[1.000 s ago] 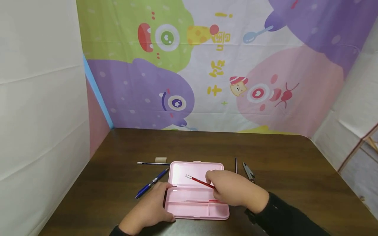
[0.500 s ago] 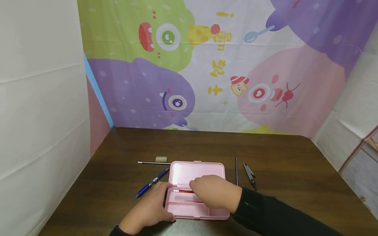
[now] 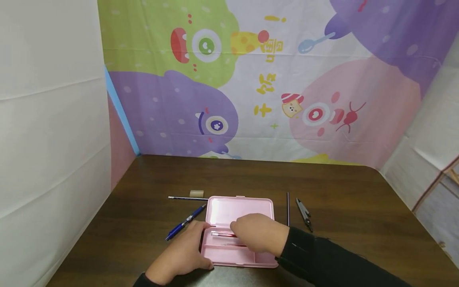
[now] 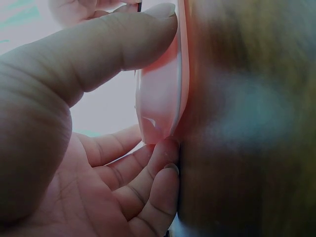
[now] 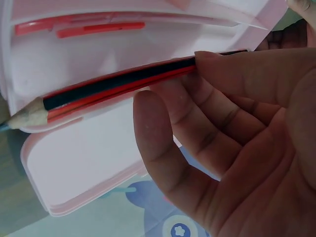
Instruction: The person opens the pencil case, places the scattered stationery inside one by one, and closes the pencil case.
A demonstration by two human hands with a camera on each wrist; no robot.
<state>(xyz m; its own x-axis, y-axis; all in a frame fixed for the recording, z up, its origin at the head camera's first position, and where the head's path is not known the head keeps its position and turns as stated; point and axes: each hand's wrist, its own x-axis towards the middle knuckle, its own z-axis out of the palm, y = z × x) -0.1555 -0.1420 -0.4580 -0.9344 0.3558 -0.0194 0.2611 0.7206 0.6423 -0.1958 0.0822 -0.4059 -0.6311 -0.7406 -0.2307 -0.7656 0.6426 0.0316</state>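
An opened pink pencil case [image 3: 229, 254] lies on the table, its lid [image 3: 222, 209] folded back. My left hand [image 3: 186, 249] holds the case's left end; in the left wrist view the thumb lies along one side wall and the fingertips touch the end. Over the tray, my right hand [image 3: 259, 235] pinches a red-and-black pencil [image 5: 118, 88] between thumb and fingers. The sharpened tip points right, while the eraser end shows left of the hand. A clear pen with a red cap [image 5: 101, 29] lies inside the tray, partly hidden by my right hand in the head view.
Left of the case are a blue pen [image 3: 185, 223], a dark pencil [image 3: 186, 198] and a beige eraser [image 3: 197, 193]. To its right lie another dark pencil [image 3: 288, 209] and a grey compass [image 3: 304, 214]. A patterned cloth [image 3: 265, 139] hangs behind the table [image 3: 340, 191].
My right hand has moved left and lowered the red-and-black pencil from above the case into the back part of the tray. My left hand has stayed on the case.
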